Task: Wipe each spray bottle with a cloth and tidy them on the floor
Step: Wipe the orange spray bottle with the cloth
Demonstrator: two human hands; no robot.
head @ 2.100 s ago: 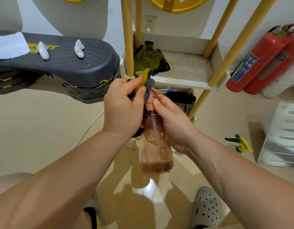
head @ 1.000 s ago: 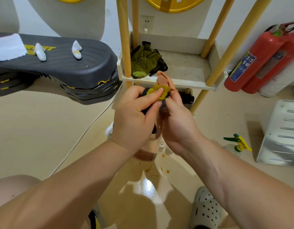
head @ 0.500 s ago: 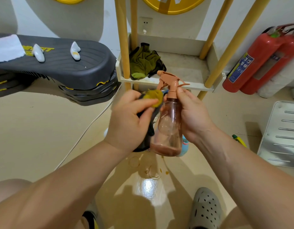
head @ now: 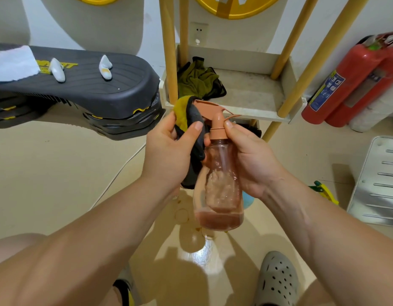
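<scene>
Above the beige floor [head: 47,173], at the centre of the head view, the right hand [head: 253,155] was curled round the neck of the pink spray bottle [head: 220,195], holding it upright in the air. The left hand [head: 169,149] gripped a grey-and-yellow cloth [head: 192,120], pressed against the bottle's left side by the trigger. Behind them, a low shelf [head: 246,96] held a green rag [head: 195,80].

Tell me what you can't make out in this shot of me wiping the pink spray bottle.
Head view only:
Green and yellow sprayer: mostly hidden by the right forearm.
Blue thing: behind the pink bottle and right hand.
Fire extinguisher label: too small to read.
Yellow sign: cut off by the top edge.
</scene>
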